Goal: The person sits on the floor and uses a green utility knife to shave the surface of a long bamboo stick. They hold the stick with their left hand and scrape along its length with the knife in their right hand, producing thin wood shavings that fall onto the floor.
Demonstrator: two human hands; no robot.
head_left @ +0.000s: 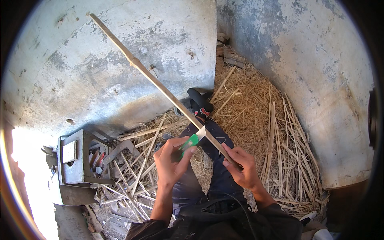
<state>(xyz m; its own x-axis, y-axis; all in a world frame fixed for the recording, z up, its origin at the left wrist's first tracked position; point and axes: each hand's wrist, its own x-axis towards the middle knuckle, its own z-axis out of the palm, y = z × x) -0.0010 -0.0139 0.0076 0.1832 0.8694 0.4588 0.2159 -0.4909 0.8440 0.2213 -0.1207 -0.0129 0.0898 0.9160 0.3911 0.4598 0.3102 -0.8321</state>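
A long bamboo strip (162, 86) runs slantwise from the upper left down to my right hand (241, 167). The fingers and thumb of that hand close around its lower end, above my right thigh. My left hand (171, 160) pinches a small green object (189, 145) between thumb and fingers. A pale flat piece (201, 133) at its far end meets the side of the strip, a short way up from my right hand. Whether this is a blade or a folded sheet I cannot tell. A knob-like node (135, 62) shows on the strip's upper half.
Straw shavings (244, 108) cover the floor beyond my legs. Split bamboo strips (280, 160) lie piled at the right. A small wooden box (76, 158) holding odds and ends stands at left, beside loose strips (138, 176). Weathered walls (100, 76) rise ahead.
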